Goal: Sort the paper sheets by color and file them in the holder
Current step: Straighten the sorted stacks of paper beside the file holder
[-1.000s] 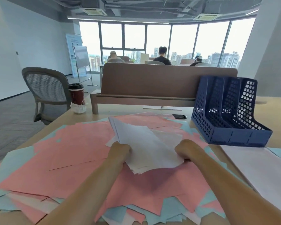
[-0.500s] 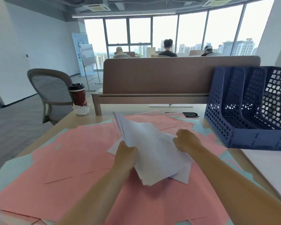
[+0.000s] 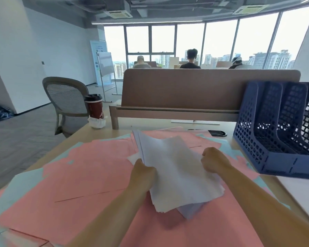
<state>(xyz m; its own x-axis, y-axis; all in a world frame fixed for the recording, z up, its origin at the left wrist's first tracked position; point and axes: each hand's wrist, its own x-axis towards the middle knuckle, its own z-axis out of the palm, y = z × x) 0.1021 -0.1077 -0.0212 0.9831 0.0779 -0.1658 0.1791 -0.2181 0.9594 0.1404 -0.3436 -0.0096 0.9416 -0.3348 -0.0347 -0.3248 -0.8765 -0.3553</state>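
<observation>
Both hands, left hand (image 3: pixel 143 172) and right hand (image 3: pixel 213 162), curl their fingers around a stack of white sheets (image 3: pixel 177 172) above pink paper (image 3: pixel 82 175), the blue holder (image 3: pixel 278 129) near right.

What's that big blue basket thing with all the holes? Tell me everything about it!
It is a dark blue file holder, plastic by the look, its walls full of small square holes. Tall dividers split it into upright slots, which look empty. It stands upright on the desk at the right, its far side cut off by the picture's edge. The right hand, gripping white sheets, is near it but apart.
</observation>
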